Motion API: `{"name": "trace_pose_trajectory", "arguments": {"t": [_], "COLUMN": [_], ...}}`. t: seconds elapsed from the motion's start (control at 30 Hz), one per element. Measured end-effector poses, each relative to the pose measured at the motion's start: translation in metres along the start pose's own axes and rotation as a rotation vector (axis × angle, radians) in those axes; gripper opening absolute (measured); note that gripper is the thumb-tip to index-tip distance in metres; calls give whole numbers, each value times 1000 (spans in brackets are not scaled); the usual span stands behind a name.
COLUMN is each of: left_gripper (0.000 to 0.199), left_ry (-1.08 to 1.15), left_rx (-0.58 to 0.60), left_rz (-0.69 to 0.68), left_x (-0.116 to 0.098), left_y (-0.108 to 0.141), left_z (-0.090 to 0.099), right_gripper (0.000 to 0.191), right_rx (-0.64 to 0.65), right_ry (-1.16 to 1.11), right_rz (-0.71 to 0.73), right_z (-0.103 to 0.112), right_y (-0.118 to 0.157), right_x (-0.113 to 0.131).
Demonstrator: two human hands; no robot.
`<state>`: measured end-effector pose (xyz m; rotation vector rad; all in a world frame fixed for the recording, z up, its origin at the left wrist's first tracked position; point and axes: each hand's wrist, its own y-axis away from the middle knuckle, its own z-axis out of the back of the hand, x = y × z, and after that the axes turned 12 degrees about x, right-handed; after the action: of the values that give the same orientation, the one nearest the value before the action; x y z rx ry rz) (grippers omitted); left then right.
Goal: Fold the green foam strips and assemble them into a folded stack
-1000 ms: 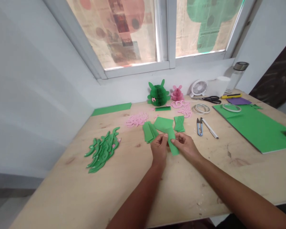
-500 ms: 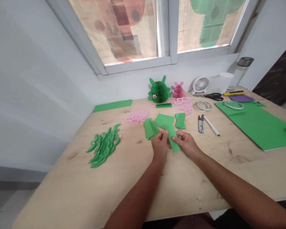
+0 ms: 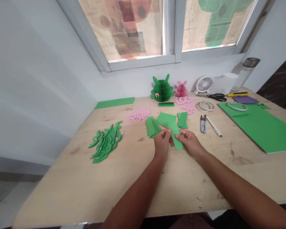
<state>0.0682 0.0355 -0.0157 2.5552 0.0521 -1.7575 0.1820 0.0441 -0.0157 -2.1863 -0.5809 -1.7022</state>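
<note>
Between my two hands is a narrow green paper strip (image 3: 176, 133), slanted over the table. My left hand (image 3: 163, 139) pinches its left edge with thumb and fingertips. On the other edge, my right hand (image 3: 188, 141) grips it with the thumb on top. Just behind the hands lies a wider green paper piece (image 3: 166, 118), partly overlapped by the strip. Fanned green strips (image 3: 152, 126) lie beside my left hand, and a small stack of green paper pieces (image 3: 182, 120) lies beyond my right hand.
Green curved cut-outs (image 3: 107, 141) are heaped at the left, with pink cut-outs (image 3: 140, 114) behind. Blue thread snips (image 3: 203, 124), a white pen (image 3: 213, 125), tape rolls (image 3: 205, 106) and a large green sheet (image 3: 259, 127) lie right. Green (image 3: 162, 90) and pink (image 3: 181, 89) paper figures stand by the wall.
The view has shifted slightly, so the scene sits a little further right. Both hands keep hold of the green strip, with hardly any change in their grip.
</note>
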Motion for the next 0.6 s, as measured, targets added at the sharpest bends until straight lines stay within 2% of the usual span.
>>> {"name": "trace_pose_trajectory", "arguments": {"t": [0.23, 0.6], "left_gripper": [24, 22], "left_ry": [0, -17], "left_rx": [60, 89], "left_rz": [23, 42], "left_x": [-2, -2], "left_y": [1, 0], "left_z": [-1, 1], "right_gripper": [27, 25], "right_rx": [-25, -21], "right_ry": [-89, -123], "right_rz": [28, 31], "right_z": [2, 7], "right_y": [-1, -2], "right_x": [-2, -5]}}
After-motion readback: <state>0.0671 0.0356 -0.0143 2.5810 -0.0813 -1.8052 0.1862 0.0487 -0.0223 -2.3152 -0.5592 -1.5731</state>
